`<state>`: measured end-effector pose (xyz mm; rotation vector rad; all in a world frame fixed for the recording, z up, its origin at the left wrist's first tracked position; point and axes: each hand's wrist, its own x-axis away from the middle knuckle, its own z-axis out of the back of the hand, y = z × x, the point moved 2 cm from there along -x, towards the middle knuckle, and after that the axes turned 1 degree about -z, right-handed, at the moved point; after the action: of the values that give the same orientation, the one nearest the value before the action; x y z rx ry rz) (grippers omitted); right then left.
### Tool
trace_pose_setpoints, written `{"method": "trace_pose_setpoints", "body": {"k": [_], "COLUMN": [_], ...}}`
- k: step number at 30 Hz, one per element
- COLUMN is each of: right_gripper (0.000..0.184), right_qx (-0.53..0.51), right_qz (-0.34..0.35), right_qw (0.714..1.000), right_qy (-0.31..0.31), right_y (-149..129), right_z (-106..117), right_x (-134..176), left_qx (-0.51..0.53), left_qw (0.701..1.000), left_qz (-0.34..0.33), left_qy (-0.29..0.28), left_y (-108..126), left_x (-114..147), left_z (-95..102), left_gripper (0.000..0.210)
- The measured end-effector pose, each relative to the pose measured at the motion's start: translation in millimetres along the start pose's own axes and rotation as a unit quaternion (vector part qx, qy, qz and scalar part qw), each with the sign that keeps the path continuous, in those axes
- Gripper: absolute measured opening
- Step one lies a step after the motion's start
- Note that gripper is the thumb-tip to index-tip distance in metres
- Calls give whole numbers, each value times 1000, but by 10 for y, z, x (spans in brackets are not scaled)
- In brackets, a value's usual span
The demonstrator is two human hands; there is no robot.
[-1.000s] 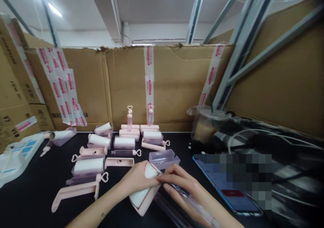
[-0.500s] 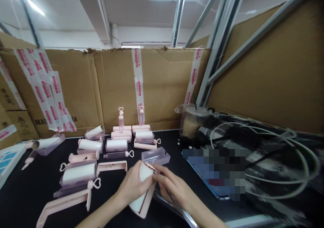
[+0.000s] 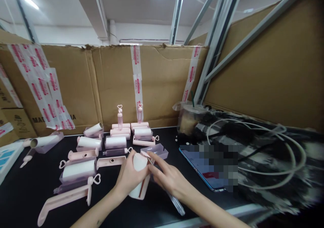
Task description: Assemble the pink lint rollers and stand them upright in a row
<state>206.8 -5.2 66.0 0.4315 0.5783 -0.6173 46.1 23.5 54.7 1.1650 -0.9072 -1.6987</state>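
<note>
My left hand (image 3: 130,174) is wrapped around a lint roller (image 3: 138,189), a white roll in a pale pink frame, held tilted above the black table. My right hand (image 3: 168,179) grips a slim tool (image 3: 176,203) with a shiny, clear rear end. Its thin metal tip touches or nearly touches the pink frame at the roller's upper end; fingers partly cover this spot. Just behind the hands lies a clear purple cover (image 3: 158,151). Left of them are a pink frame piece (image 3: 111,162) and a purple tube with a heart-shaped loop (image 3: 115,151).
Several white rolls (image 3: 79,170), pink frames (image 3: 64,201) and covers cover the table's left half. A bagged drink cup (image 3: 187,123), a phone (image 3: 202,174) and a coiled white cable (image 3: 295,167) sit on the right. Cardboard (image 3: 162,83) walls the back.
The roller and both hands appear slightly higher in the picture. The tool has swung steeper and its tip now shows at the frame's end. The whole view has shifted a little.
</note>
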Motion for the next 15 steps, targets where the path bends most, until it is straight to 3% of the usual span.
{"method": "trace_pose_setpoints", "body": {"k": [6,11,15], "right_gripper": [36,52,53], "right_qx": [-50,-85,-92], "right_qz": [-55,-79,-91], "right_qw": [996,988,983], "right_qy": [41,98,127], "right_y": [-50,-186,-186], "right_z": [42,51,-19], "right_x": [-20,-8,-48], "left_qx": [105,179,223], "left_qw": [994,984,974], "left_qz": [32,-5,-5], "left_qy": [1,23,44], "left_y": [102,189,159], "left_x": [17,143,147], "left_z": [7,-44,-41], "left_gripper": [25,24,29]}}
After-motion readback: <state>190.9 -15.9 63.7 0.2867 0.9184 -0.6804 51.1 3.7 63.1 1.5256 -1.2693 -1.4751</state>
